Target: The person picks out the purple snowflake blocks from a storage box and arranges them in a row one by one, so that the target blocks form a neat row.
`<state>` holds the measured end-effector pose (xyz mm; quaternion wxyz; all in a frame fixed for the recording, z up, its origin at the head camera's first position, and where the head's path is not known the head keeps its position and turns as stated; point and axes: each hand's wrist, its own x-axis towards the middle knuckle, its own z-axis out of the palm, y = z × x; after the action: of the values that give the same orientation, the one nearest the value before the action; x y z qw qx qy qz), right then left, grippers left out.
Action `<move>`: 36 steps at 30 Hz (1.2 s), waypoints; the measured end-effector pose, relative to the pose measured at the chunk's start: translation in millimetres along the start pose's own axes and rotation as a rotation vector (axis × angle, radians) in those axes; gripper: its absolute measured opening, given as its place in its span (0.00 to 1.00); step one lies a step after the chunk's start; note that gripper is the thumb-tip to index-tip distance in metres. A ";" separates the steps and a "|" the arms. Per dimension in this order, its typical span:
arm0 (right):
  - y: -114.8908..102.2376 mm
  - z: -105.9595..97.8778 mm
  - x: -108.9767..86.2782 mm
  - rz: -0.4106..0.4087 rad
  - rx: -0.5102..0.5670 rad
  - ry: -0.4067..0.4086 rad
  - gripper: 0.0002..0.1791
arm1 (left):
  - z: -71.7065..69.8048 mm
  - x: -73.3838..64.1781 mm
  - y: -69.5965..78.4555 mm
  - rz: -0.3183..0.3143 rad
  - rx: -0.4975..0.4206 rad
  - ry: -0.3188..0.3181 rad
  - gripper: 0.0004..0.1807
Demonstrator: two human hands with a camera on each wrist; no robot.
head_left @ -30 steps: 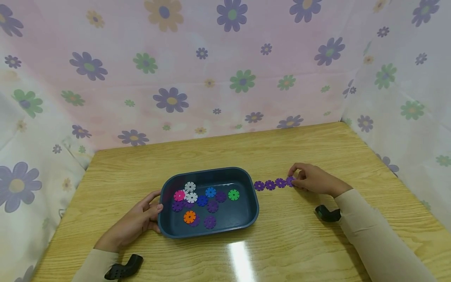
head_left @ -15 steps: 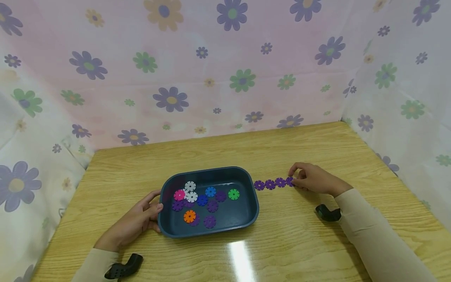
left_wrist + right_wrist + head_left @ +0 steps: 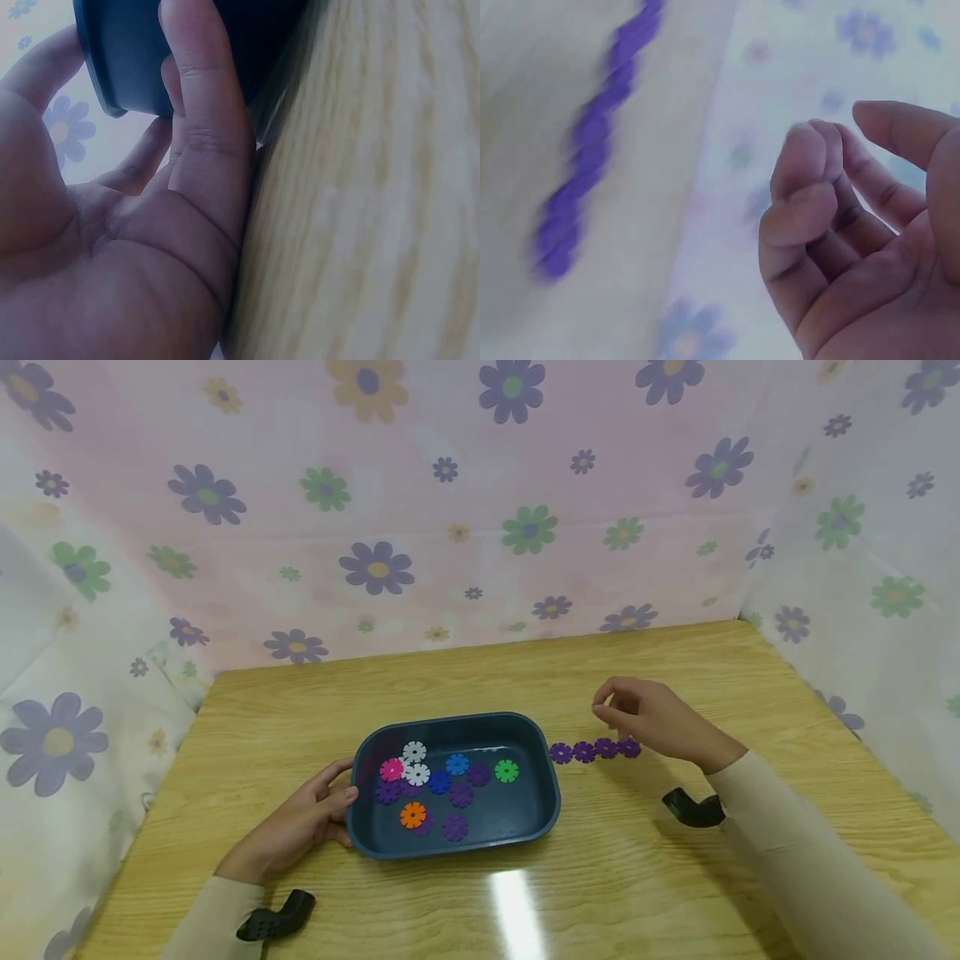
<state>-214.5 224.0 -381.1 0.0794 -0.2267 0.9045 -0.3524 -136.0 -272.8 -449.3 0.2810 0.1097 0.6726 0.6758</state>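
Observation:
My left hand (image 3: 303, 822) grips the left end of a dark blue-grey plastic tray (image 3: 504, 817), thumb over the rim. The left wrist view shows the fingers against the tray's outer wall (image 3: 135, 67). Inside lie loose notched snowflake discs: pink (image 3: 392, 763), white, blue, green (image 3: 507, 765), orange (image 3: 412, 808) and several purple. A row of interlocked purple discs (image 3: 595, 749) lies on the table, running right from the tray's right side. My right hand (image 3: 660, 718) hovers just above the row's right end, fingers loosely bent. Nothing is between its fingertips in the right wrist view.
A wood-grain table (image 3: 615, 893) carries everything, with flower-print cloth (image 3: 480, 560) behind it and at both sides. A black curved piece (image 3: 279, 920) sticks out at the left wrist, and another black piece (image 3: 692, 808) at the right wrist.
My right hand has let go of the purple disc at the row's right end and risen up and to the left. The left hand keeps its hold on the tray. The head view has shifted slightly.

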 end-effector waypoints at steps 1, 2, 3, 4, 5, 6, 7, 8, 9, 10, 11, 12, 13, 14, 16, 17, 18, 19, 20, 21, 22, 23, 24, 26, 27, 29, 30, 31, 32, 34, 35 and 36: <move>-11.4 0.1 4.2 -0.026 0.001 -0.013 0.08 | 0.3 0.0 0.7 0.005 0.001 -0.003 0.30; -23.1 0.9 8.8 -0.056 -0.002 -0.028 0.07 | 0.5 0.1 1.2 0.005 0.000 -0.004 0.30; -34.6 2.0 13.4 -0.081 -0.006 -0.048 0.05 | 0.7 0.0 1.7 0.005 0.001 -0.006 0.30; -45.8 3.8 18.3 -0.108 -0.011 -0.072 0.05 | 0.7 -0.2 1.9 0.007 0.001 -0.009 0.30; -56.7 6.3 23.3 -0.136 -0.016 -0.097 0.05 | 0.5 -0.3 1.6 0.008 0.002 -0.011 0.30; -67.3 9.3 28.0 -0.161 -0.016 -0.127 0.05 | 0.2 -0.3 1.0 0.008 0.002 -0.012 0.30; -77.3 13.6 33.7 -0.184 -0.021 -0.158 0.06 | -0.5 -0.8 0.4 0.007 0.003 -0.011 0.30; -86.5 18.5 39.4 -0.211 -0.030 -0.190 0.06 | -1.3 -1.3 -0.2 0.006 0.004 -0.010 0.30; -95.5 23.7 45.0 -0.235 -0.038 -0.223 0.07 | -2.0 -2.0 -0.8 0.006 0.004 -0.009 0.30; -104.3 29.6 50.9 -0.262 -0.042 -0.256 0.07 | -2.6 -2.6 -1.4 0.005 0.004 -0.006 0.30; -112.1 36.2 56.7 -0.287 -0.051 -0.285 0.07 | -3.1 -3.2 -1.9 0.005 0.003 -0.004 0.30; -119.5 43.0 62.4 -0.310 -0.059 -0.312 0.07 | -3.4 -3.7 -2.4 0.004 0.002 -0.002 0.29; -126.0 50.0 67.8 -0.333 -0.065 -0.338 0.07 | -3.5 -4.0 -2.7 0.003 0.002 -0.001 0.29; -131.8 57.0 72.9 -0.352 -0.069 -0.364 0.07 | -3.5 -4.0 -2.9 0.002 0.001 -0.001 0.29; -142.3 70.4 82.1 -0.367 -0.071 -0.410 0.08 | -2.9 -3.4 -2.7 -0.003 0.003 -0.002 0.30; -146.2 77.1 86.2 -0.366 -0.072 -0.431 0.08 | -2.4 -2.8 -2.2 -0.007 0.003 -0.001 0.30; -150.0 83.3 90.1 -0.364 -0.068 -0.453 0.08 | -1.9 -2.1 -1.6 -0.010 0.006 0.001 0.31; -153.3 89.2 93.6 -0.360 -0.063 -0.474 0.08 | -1.4 -1.4 -0.7 -0.014 0.010 0.003 0.32; -156.3 94.8 96.9 -0.354 -0.059 -0.494 0.09 | -1.0 -0.6 0.1 -0.018 0.013 0.005 0.33; -159.1 100.1 100.0 -0.346 -0.054 -0.510 0.10 | -0.6 0.2 1.0 -0.022 0.016 0.008 0.33; -161.2 106.6 103.8 -0.341 -0.049 -0.528 0.11 | -0.6 0.2 1.3 -0.025 0.019 0.012 0.34; -162.7 112.9 107.3 -0.341 -0.044 -0.544 0.11 | -0.8 0.3 1.5 -0.029 0.018 0.015 0.34; -163.9 118.9 110.6 -0.338 -0.041 -0.560 0.11 | -0.9 0.3 1.4 -0.031 0.019 0.018 0.34; -164.9 130.7 116.2 -0.332 -0.056 -0.587 0.11 | -1.7 0.4 0.7 -0.033 0.017 0.020 0.34; -164.5 136.6 118.8 -0.331 -0.069 -0.600 0.11 | -2.1 0.3 0.1 -0.032 0.017 0.020 0.33; -162.5 146.0 122.8 -0.331 -0.104 -0.620 0.12 | -2.7 1.4 -0.6 -0.029 0.014 0.017 0.33; -161.8 150.0 124.4 -0.330 -0.121 -0.627 0.12 | -3.0 1.8 -0.9 -0.027 0.014 0.015 0.33; -161.0 153.8 125.9 -0.330 -0.137 -0.633 0.13 | -3.4 1.9 -1.3 -0.024 0.014 0.012 0.33; -160.4 156.9 127.3 -0.331 -0.147 -0.636 0.13 | -3.6 2.0 -1.5 -0.022 0.013 0.010 0.33; -159.9 161.8 129.6 -0.330 -0.158 -0.639 0.14 | -4.2 1.9 -2.0 -0.017 0.010 0.006 0.33; -159.8 163.8 130.7 -0.328 -0.160 -0.639 0.14 | -4.4 1.8 -2.3 -0.014 0.009 0.004 0.33; -159.4 165.8 131.9 -0.327 -0.163 -0.637 0.14 | -4.7 1.7 -2.5 -0.012 0.008 0.002 0.33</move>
<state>-224.4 -40.6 -394.1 0.2813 -0.4721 0.8114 -0.1991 -139.3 -276.1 -452.4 0.2840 0.1061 0.6763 0.6713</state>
